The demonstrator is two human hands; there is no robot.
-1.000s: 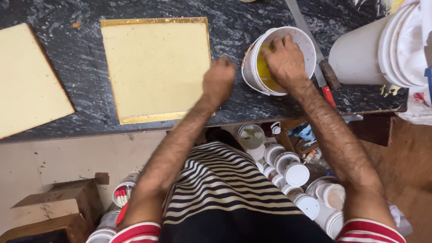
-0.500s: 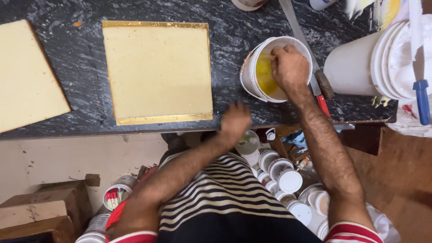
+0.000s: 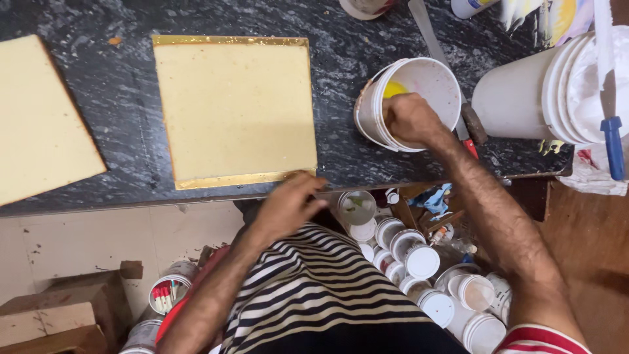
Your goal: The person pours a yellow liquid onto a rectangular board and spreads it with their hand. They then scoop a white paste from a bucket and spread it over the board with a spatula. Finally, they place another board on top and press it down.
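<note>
The white tub (image 3: 419,92) stands on the dark marbled worktop (image 3: 98,19), right of centre and close to its front edge. I read it as tilted, with its open mouth and long axis leaning up and toward the far right, so the inner wall and a patch of yellow paint (image 3: 395,88) show. My right hand (image 3: 409,121) is at the near-left part of the tub's rim, knuckles up, fingers curled down into the mouth; I cannot tell whether they pinch the rim or hold something inside. The right forearm runs from the lower right of the view up and left to that hand. My left hand (image 3: 288,203) hovers just off the front edge of the worktop, at the near right corner of the cream square panel (image 3: 236,108). It is blurred, palm down, fingers loosely bent and gripping nothing that I can make out. The panel lies flat, with gold edging along its far and near sides. A second cream panel (image 3: 39,118) lies at an angle at the left. A large white bucket (image 3: 544,92) stands just right of the tub. Lidded white jars (image 3: 419,262) cluster on the floor below.
</note>
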